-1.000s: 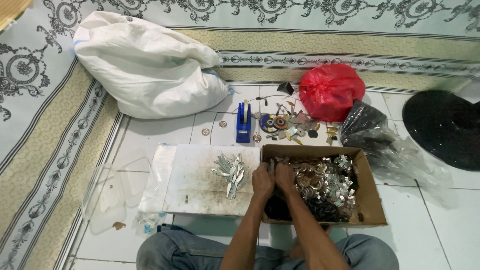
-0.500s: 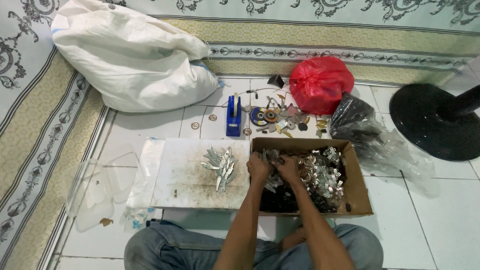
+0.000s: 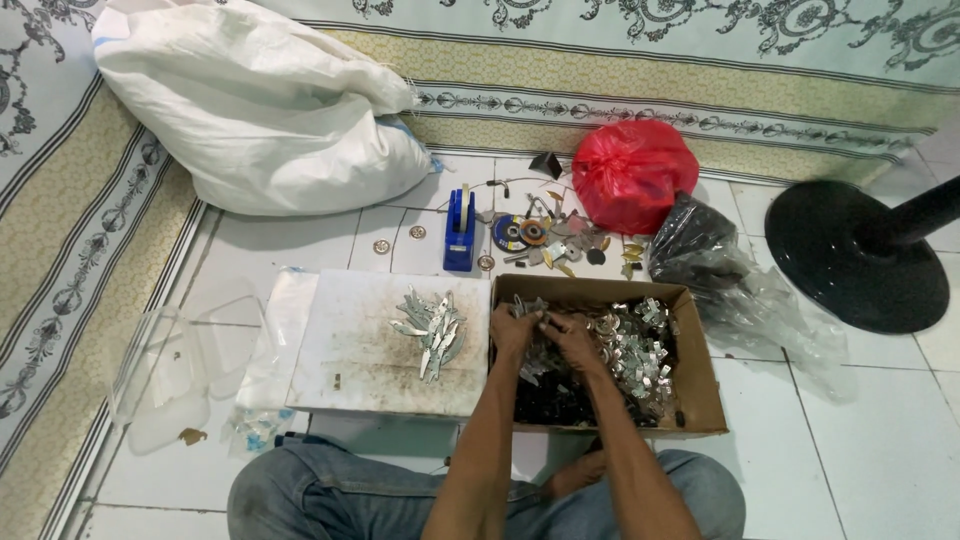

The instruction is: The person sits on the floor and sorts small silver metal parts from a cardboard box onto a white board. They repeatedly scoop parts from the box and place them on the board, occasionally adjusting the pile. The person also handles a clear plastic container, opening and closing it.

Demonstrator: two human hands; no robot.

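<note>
Two hands work close together inside the cardboard box [image 3: 700,400] of small metal parts [image 3: 635,350] on the floor: the left hand [image 3: 513,330] and right hand [image 3: 572,338] are curled, fingertips pinching among the pieces; what each grips I cannot tell. Just left lies a white board [image 3: 360,350] bearing a pile of metal blades [image 3: 430,325]. Behind sit a red bag [image 3: 632,172], black bag [image 3: 695,245], blue tape dispenser [image 3: 460,228] and big white sack [image 3: 260,110].

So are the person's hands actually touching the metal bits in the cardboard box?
Touching. The head view shows the left hand and right hand resting on the metal parts inside the cardboard box, fingers among them.
</note>
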